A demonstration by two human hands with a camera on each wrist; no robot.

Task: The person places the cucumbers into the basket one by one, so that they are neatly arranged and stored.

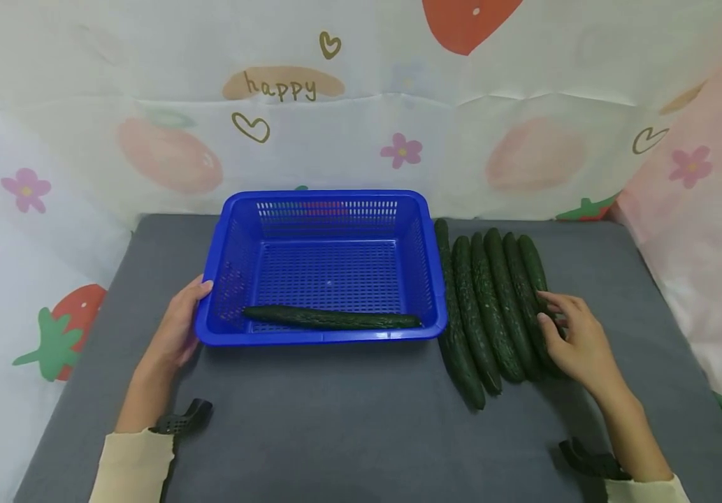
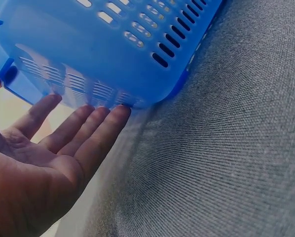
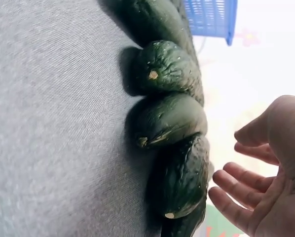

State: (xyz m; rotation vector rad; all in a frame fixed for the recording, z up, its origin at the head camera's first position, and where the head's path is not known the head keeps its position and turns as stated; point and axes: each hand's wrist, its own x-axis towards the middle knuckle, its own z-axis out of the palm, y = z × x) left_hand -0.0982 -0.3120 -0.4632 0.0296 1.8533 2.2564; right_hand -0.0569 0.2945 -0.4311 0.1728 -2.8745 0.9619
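Note:
A blue plastic basket (image 1: 329, 337) with slotted walls stands tilted toward me, one dark green cucumber (image 1: 332, 318) lying along its near side. At its left rim my left hand (image 1: 175, 325) holds the basket, with the thumb at the rim; in the left wrist view the fingers (image 2: 105, 131) lie nearly straight against the outer wall. Several cucumbers (image 1: 489, 307) lie side by side to the right of the basket. Over the rightmost of this row hovers my right hand (image 1: 577, 342), fingers loosely bent and holding nothing; the right wrist view shows the cucumber ends (image 3: 179, 177) beside the fingertips.
Grey cloth (image 1: 335, 433) covers the table. Behind it and at both sides hangs a pale printed curtain (image 1: 348, 140) with fruit, flowers and hearts. The leftmost loose cucumber lies right along the basket's right side. A dark strap piece sits at each wrist.

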